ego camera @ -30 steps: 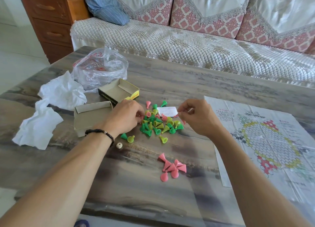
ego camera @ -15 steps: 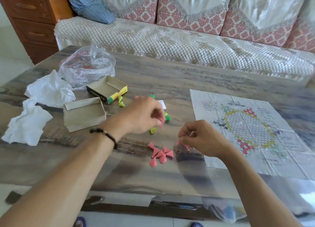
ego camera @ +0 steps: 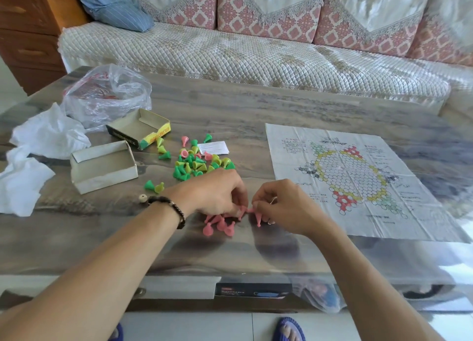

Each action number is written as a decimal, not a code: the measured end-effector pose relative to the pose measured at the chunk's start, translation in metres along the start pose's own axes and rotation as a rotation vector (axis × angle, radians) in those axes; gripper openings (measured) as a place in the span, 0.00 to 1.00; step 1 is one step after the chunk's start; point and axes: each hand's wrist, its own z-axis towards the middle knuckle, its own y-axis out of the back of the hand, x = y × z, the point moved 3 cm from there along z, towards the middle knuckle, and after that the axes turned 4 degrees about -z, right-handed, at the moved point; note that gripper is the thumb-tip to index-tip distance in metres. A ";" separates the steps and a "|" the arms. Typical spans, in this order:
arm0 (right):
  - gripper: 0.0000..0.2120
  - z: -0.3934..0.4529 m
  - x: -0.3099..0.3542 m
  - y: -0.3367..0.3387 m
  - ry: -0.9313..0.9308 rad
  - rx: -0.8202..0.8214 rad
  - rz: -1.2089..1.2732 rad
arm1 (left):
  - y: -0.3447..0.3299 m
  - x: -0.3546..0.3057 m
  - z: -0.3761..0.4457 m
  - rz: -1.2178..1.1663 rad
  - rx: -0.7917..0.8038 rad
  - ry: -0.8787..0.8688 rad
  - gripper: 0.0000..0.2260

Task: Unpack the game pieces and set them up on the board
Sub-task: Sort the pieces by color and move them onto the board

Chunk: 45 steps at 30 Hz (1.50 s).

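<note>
The table (ego camera: 256, 110) holds game pieces (ego camera: 197, 161), boxes (ego camera: 103, 165), board (ego camera: 358, 179), and tissues (ego camera: 48, 136).

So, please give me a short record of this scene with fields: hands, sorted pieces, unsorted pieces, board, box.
left hand: fingers on pink pieces
right hand: pinches a pink piece
sorted: pink pile near both hands
unsorted: green and yellow pile, a few pink mixed in
board: paper sheet, no pieces on it
box halves: open, no pieces visible inside

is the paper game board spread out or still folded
Spread out: the white paper game board lies flat on the grey table, its whole hexagon grid showing, only creases left.
</note>
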 end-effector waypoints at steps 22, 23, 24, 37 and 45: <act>0.09 0.082 0.034 0.004 0.078 -0.294 -0.081 | 0.056 0.073 -0.017 0.090 -0.605 0.146 0.17; 0.10 0.090 0.039 0.003 0.083 -0.293 -0.094 | 0.057 0.078 -0.014 0.104 -0.610 0.161 0.18; 0.11 0.098 0.043 0.000 0.093 -0.281 -0.107 | 0.059 0.082 -0.010 0.114 -0.616 0.174 0.19; 0.11 0.146 0.075 -0.045 0.254 -0.098 -0.371 | 0.063 0.111 0.006 0.181 -0.623 0.215 0.11; 0.09 0.151 0.073 -0.046 0.224 -0.119 -0.289 | 0.066 0.113 0.000 0.171 -0.742 0.179 0.04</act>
